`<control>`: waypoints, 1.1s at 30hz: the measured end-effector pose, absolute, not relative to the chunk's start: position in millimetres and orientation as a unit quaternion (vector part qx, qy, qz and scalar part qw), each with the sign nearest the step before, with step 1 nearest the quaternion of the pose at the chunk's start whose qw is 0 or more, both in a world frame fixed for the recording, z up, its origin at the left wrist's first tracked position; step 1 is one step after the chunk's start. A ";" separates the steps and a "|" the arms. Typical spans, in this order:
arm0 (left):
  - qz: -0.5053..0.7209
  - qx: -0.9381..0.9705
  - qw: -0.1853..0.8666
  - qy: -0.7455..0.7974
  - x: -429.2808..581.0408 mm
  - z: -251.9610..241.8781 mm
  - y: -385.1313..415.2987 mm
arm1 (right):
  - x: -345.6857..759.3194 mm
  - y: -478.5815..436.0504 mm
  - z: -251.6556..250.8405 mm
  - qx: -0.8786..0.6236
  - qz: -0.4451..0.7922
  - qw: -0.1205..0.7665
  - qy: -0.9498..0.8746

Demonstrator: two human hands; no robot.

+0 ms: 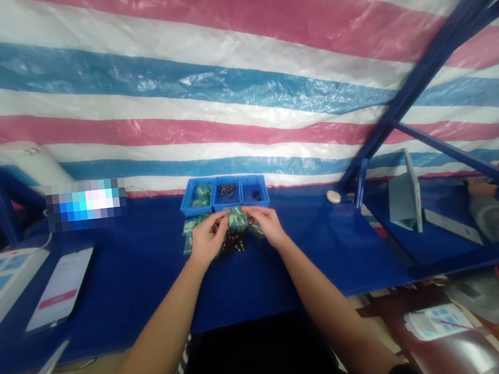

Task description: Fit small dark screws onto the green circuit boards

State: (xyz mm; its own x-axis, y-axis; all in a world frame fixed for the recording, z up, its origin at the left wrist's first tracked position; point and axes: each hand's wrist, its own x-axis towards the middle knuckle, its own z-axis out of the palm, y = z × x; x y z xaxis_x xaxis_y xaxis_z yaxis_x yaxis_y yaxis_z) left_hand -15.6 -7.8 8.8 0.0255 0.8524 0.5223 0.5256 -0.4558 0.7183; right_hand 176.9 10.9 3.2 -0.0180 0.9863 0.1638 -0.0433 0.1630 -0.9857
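From the head camera I saw first a big striped tarpaulin (201, 67) in red, white and blue, which hung along the far side. In front of it was a long blue table top (329, 262), and a blue metal frame bar (436, 54) crossed the view on the right. On the left of the table lay a white panel with blue squares (1, 284) and a smartphone (59, 289) with a lit screen, and beyond them was a blurred patch (86, 204) that I could not read. On the right stood a pale blue folder (404, 191) on its edge. Further right, a co-worker's hands (493, 176) rested on another blue surface, with a grey sleeve (496, 217) below them.

At the far edge, just beyond my hands, stood a blue three-part tray (223, 192). Its left part held green items, and the middle and right parts held small dark pieces. The left hand (208, 236) and the right hand (268, 225) were close together at the table centre, and their fingertips touched green plastic packets (237, 218). The fingers were bent down, but I could not tell if they were firmly gripping. A small heap of dark metal parts (233, 242) lay just below the packets, between the wrists.
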 end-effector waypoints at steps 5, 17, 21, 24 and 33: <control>0.497 0.697 0.148 0.496 -14.4 4.6 -4.2 | 176.3 10.0 1.4 -0.431 0.436 0.545 -0.571; 0.485 0.675 0.213 0.514 -14.3 2.2 -2.4 | 172.2 7.5 3.3 -0.462 0.339 0.561 -0.598; 0.498 0.676 0.178 0.513 -14.1 0.1 -2.4 | 172.5 7.2 5.7 -0.468 0.322 0.564 -0.599; 0.493 0.685 0.159 0.512 -15.1 -1.9 -0.3 | 173.3 7.7 6.1 -0.453 0.334 0.561 -0.607; 0.490 0.704 0.096 0.506 -17.6 2.8 0.6 | 173.9 10.3 3.0 -0.482 0.358 0.552 -0.578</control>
State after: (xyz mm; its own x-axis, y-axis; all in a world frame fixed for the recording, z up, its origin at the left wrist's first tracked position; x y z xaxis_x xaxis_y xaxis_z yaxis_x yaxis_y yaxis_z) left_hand -17.6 0.6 2.8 0.0088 0.8054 0.5927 0.6178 -0.4704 0.6301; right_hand 173.9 10.3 3.0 0.0756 0.9531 0.2929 0.1621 0.2781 -0.9468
